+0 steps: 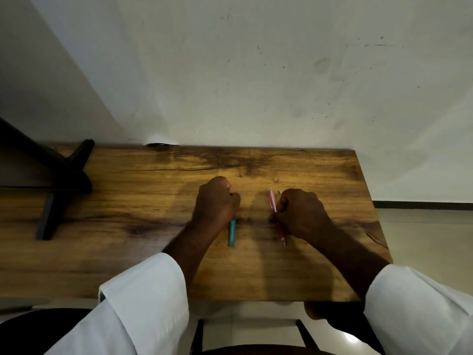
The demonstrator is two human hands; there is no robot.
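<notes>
Both of my hands rest on a wooden table. My left hand is curled round a teal pen, whose lower end sticks out below the fist toward me. My right hand grips a pink pen; its pale pink upper part points away from me and its darker pink tip points toward me. The middle of each pen is hidden by fingers. A tiny pink bit and a small grey bit lie on the table just beyond the right hand.
A black stand with crossed legs sits on the table's left part. A white wall rises right behind the table's far edge. The table's right edge drops to a pale floor. A dark chair is under me.
</notes>
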